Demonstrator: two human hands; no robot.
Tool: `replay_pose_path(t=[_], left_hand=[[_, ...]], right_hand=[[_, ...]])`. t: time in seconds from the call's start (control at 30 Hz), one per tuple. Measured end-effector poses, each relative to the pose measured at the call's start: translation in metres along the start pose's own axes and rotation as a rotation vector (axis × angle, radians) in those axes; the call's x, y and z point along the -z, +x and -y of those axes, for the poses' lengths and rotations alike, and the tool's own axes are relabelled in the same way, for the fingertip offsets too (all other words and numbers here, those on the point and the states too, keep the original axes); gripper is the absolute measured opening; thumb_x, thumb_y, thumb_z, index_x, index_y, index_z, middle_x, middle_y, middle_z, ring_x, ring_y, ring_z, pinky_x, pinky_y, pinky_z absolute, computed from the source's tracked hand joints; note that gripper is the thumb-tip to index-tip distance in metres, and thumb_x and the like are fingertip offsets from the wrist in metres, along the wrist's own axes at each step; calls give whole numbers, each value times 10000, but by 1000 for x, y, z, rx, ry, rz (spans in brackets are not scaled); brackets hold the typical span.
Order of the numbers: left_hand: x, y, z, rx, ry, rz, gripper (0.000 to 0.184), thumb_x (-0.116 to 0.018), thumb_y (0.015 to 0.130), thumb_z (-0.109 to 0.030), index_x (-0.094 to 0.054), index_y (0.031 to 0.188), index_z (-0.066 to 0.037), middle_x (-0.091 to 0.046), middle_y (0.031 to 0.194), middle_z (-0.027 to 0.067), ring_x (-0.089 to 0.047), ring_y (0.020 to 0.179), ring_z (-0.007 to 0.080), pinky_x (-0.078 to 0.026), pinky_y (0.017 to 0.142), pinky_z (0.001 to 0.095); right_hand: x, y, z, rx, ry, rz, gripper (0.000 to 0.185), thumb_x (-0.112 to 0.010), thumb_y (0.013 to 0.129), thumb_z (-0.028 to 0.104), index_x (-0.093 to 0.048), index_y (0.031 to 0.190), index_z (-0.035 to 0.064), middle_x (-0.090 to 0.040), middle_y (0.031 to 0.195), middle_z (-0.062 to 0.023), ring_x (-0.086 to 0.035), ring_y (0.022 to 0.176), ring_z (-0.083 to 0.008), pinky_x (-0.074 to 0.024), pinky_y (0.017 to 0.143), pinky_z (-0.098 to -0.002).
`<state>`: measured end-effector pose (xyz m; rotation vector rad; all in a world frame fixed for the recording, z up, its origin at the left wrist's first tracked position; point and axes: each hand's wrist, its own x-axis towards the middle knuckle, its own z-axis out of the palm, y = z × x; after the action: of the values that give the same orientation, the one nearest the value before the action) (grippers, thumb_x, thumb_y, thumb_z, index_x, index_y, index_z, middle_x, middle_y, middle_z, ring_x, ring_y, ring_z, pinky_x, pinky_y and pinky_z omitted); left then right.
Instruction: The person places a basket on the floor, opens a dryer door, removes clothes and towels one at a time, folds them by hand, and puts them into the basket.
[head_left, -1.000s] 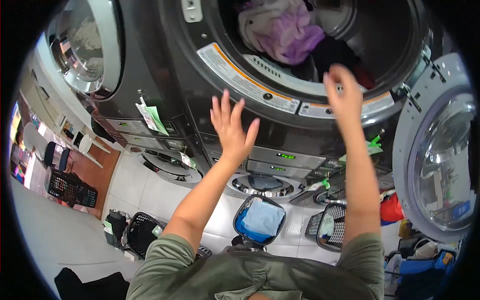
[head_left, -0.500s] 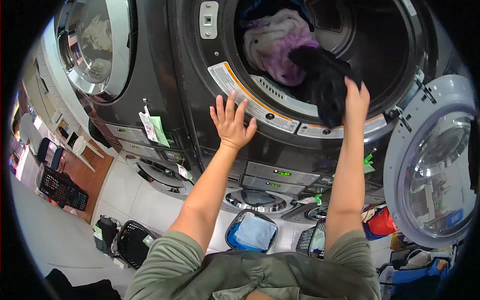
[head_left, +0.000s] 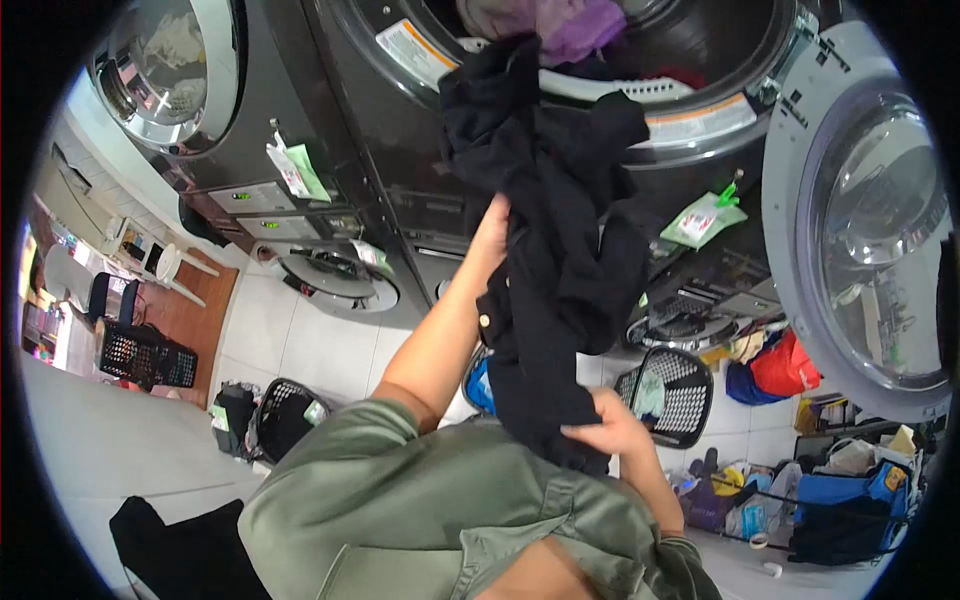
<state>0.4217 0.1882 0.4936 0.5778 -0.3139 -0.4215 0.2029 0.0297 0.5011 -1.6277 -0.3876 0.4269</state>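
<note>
A long black garment with a pale round button hangs stretched between my hands in front of the dryer. My left hand grips it at its left side near the middle, with the fingers partly hidden behind the cloth. My right hand is closed on the lower end, close to my body. The garment's top reaches the rim of the open dryer drum. Inside the drum lies a purple and white cloth, with some dark and red pieces beside it.
The round dryer door stands open at right. Below are a black basket, another dark basket and red and blue bags. Green-tagged clips hang on the machines. A second dryer stands left.
The black garment has come out of the drum toward my body. My left hand has left the dryer's front and now grips the cloth; my right hand has moved down with it.
</note>
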Motion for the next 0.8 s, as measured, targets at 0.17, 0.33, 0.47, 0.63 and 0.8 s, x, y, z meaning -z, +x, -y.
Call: replay_pose_path(t=[0.17, 0.33, 0.47, 0.63, 0.8], left_hand=[[-4, -23, 12, -157, 927, -336, 343, -610, 700, -128, -566, 1016, -3, -580, 1052, 140, -554, 942, 287, -440, 795, 355], [-57, -59, -12, -48, 1678, 377, 313, -596, 654, -91, -574, 963, -45, -591, 860, 189, -556, 834, 359, -452, 726, 392], [-67, -43, 0, -151, 1728, 590, 416, -616, 618, -5, -551, 1028, -31, -592, 899, 193, -571, 834, 340, -455, 723, 344], [-61, -59, -42, -200, 1653, 250, 407, -653, 543, -52, -441, 891, -29, -565, 799, 114, -569, 774, 207, -439, 705, 286], [42, -102, -16, 69, 1553, 274, 396, -736, 553, -62, -579, 915, -24, -603, 845, 82, -563, 788, 163, -428, 727, 288]], right_hand=[[16, -13, -53, -287, -717, -104, 223, -628, 677, 109, -589, 851, -26, -612, 785, -99, -570, 727, -175, -449, 675, -287], [35, 13, 11, 264, -250, -798, 476, -702, 604, 111, -524, 1035, 16, -547, 1048, -130, -546, 915, -273, -423, 809, -359], [33, 61, 73, 486, -779, -678, 547, -676, 656, 125, -453, 1147, 33, -469, 1165, -106, -410, 1113, -191, -271, 970, -316], [67, 82, 82, 235, -407, -372, 104, -593, 757, 92, -561, 832, 26, -541, 762, 21, -476, 770, -56, -376, 729, -206], [81, 72, 110, 289, -349, -244, 90, -589, 739, 58, -575, 819, 18, -562, 798, 19, -494, 798, -60, -382, 758, -206]])
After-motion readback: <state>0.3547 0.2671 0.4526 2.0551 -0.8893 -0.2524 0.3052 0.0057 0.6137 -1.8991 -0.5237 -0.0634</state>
